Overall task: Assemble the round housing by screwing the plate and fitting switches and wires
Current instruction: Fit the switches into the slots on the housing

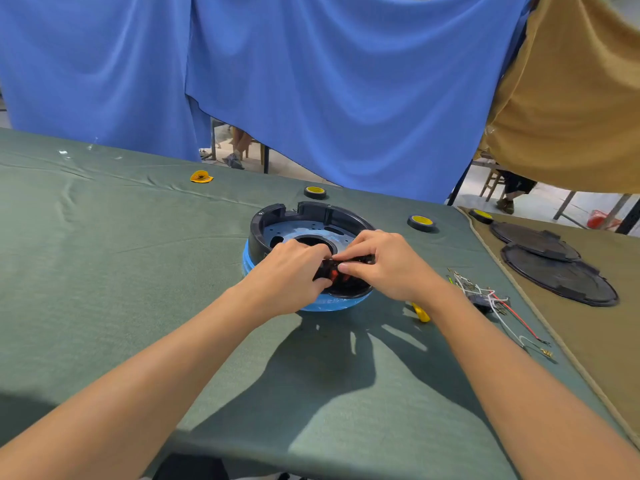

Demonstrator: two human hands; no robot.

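I see the round housing [258, 233] open-side up, grey plate [304, 230] inside (holes showing). Switch part [333, 274] at its near rim; wires [485, 296] lie right.

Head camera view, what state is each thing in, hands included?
Housing: open on top, upright on the table.
Black part: held at the housing's near rim.
Left hand: grips the black part.
Right hand: pinches the black part.
Wires: loose on the table, untouched.
Covers: off, overlapping, set aside.
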